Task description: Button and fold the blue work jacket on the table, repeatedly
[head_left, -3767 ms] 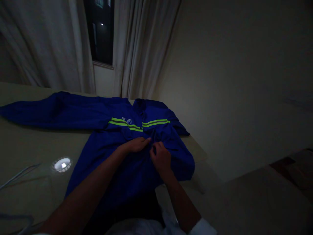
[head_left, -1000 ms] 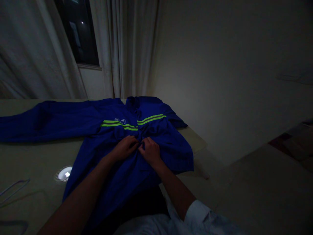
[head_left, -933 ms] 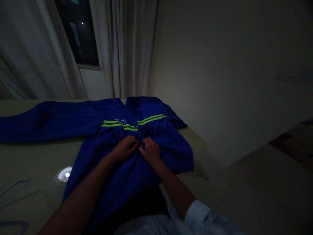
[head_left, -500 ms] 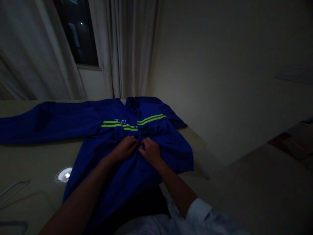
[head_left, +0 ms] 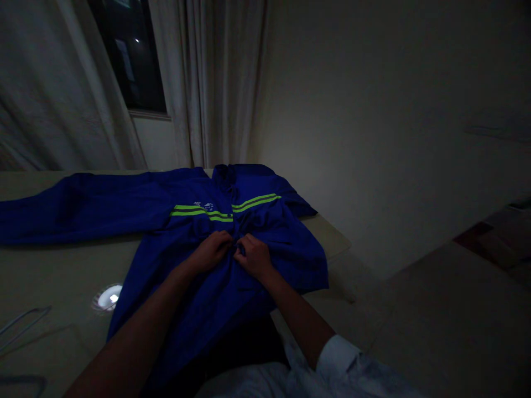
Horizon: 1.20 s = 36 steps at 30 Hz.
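Observation:
A blue long-sleeved jacket (head_left: pixel 161 276) with bright green-yellow chest stripes and a small white print lies front side up, its collar at the far side. One sleeve stretches out to the left. My left hand (head_left: pixel 213 249) pinches the jacket's front opening just below the stripes. Close beside it, my right hand (head_left: pixel 254 255) grips the other side of the same opening, fingers curled in. Whatever small fastening may sit between the fingertips is hidden. The lower part of the jacket hangs over the near table edge against my body.
The jacket rests on a pale table (head_left: pixel 62 276) whose right corner ends near the wall (head_left: pixel 373 138). Thin wire-like pieces (head_left: pixel 25 323) and a bright round light spot (head_left: pixel 108 297) show at the left. Curtains (head_left: pixel 215 83) and a dark window (head_left: pixel 133 61) are behind.
Both hands stay at the same place on the jacket's front. The right fingers have shifted very slightly; the jacket lies as before.

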Each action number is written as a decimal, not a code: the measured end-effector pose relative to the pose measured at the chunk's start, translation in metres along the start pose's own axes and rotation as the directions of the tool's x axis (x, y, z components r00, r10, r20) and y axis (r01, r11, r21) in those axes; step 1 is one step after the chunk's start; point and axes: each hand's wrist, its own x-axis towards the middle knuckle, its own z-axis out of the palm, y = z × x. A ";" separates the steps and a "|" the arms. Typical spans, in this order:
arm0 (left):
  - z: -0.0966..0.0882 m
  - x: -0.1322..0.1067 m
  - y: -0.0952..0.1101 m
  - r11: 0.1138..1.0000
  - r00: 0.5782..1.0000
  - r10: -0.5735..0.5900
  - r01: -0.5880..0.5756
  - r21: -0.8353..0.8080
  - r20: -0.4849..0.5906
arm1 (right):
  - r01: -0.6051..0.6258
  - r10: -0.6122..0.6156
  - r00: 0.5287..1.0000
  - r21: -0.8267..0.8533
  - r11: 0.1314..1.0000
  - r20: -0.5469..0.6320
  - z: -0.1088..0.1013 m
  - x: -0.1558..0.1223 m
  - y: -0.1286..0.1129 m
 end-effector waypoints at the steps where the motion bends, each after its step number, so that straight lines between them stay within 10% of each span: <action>1: 0.000 0.000 0.000 1.000 1.000 -0.002 0.002 0.005 0.009 | -0.003 0.003 1.000 0.001 1.000 0.001 0.000 0.000 0.000; 36: 0.004 0.001 -0.001 1.000 1.000 0.010 -0.010 0.000 -0.030 | -0.074 0.087 0.985 0.093 0.993 -0.146 0.001 -0.005 -0.002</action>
